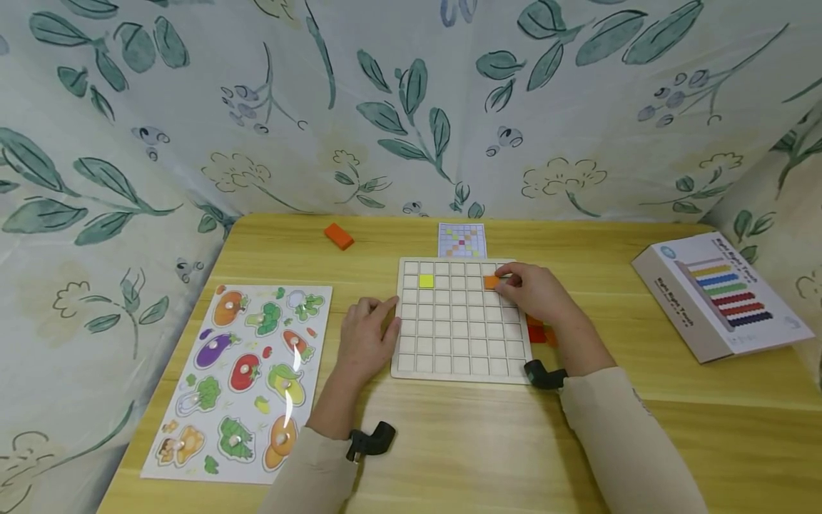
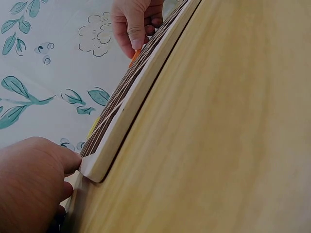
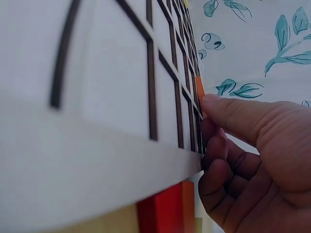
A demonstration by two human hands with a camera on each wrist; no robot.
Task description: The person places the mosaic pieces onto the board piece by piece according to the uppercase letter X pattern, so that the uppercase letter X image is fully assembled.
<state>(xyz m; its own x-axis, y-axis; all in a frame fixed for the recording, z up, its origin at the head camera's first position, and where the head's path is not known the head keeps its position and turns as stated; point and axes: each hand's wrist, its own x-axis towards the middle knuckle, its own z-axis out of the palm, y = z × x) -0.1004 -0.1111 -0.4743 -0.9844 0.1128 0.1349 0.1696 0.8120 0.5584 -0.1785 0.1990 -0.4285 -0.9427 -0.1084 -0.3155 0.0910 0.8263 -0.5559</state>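
A pale wooden grid board [image 1: 459, 378] lies on the table, divided into square cells. One yellow tile [image 1: 427, 281] sits in a cell near its upper left. Near the upper right, my right hand [image 1: 536, 291] pinches an orange tile [image 1: 491, 283] between thumb and fingers, at a cell of the board. The right wrist view shows the thumb on this orange tile [image 3: 199, 89], the other fingers curled below. My left hand [image 1: 367, 339] rests at the board's left edge, its fingertips touching the side. Red and orange tiles [image 1: 536, 333] lie partly hidden beside the board, under my right forearm.
A small pattern card [image 1: 462, 239] lies behind the board. An orange block [image 1: 339, 236] is at the back left. A vegetable puzzle board [image 1: 257, 467] occupies the left side. A white box [image 1: 719, 296] stands at the right. Patterned cloth [image 1: 411, 128] hangs behind the table.
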